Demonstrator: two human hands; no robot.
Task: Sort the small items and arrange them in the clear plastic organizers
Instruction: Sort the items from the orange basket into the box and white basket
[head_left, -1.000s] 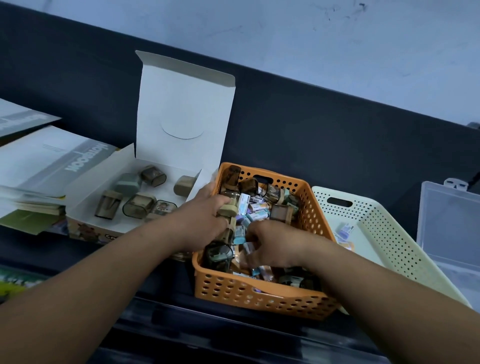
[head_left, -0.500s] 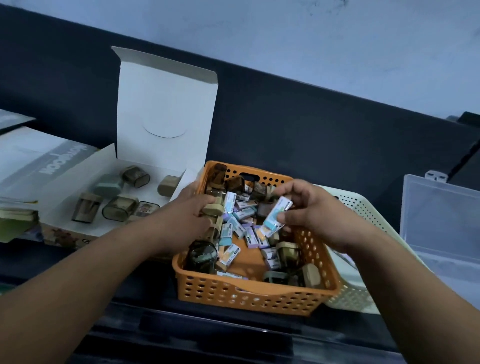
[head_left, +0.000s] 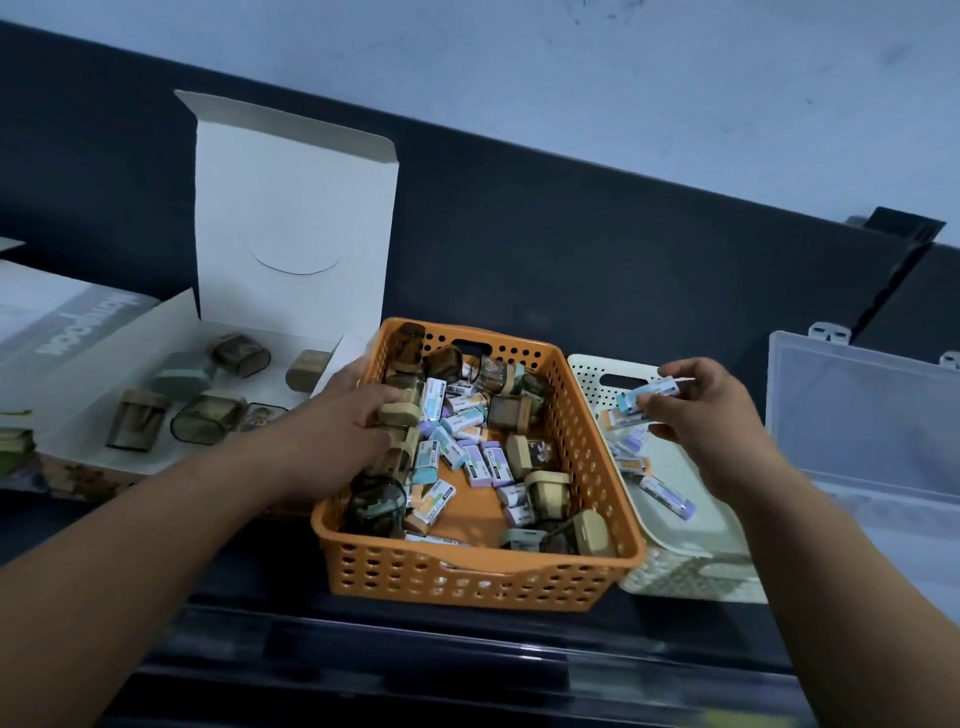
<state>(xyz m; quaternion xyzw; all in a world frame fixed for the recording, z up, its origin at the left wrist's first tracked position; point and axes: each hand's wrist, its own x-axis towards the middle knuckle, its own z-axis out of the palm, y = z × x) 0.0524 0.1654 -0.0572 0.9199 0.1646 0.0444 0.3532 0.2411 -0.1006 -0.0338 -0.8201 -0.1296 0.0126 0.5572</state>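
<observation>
Right hand (head_left: 711, 415): thumb and fingertips pinch an eraser packet (head_left: 649, 392), held up over the far end of the cream basket (head_left: 587, 364).
Packet's lie: its long axis runs crosswise, blue end toward the orange basket (head_left: 467, 577), the other end tucked into the fingers.
Drop spot: directly underneath, where loose packets (head_left: 667, 496) already lie; letting go looks enough to me.
Left hand (head_left: 332, 421): fingers curl over a tan-capped sharpener (head_left: 400, 413) by the orange basket's left wall, thumb at the rim.
Nearer hand: right for the cream basket and the clear organizer (head_left: 857, 415); left for the white box (head_left: 291, 208).
Around: the organizer sits just right of the cream basket; sharpeners lie in the white box.
In the way: nothing under the packet.
</observation>
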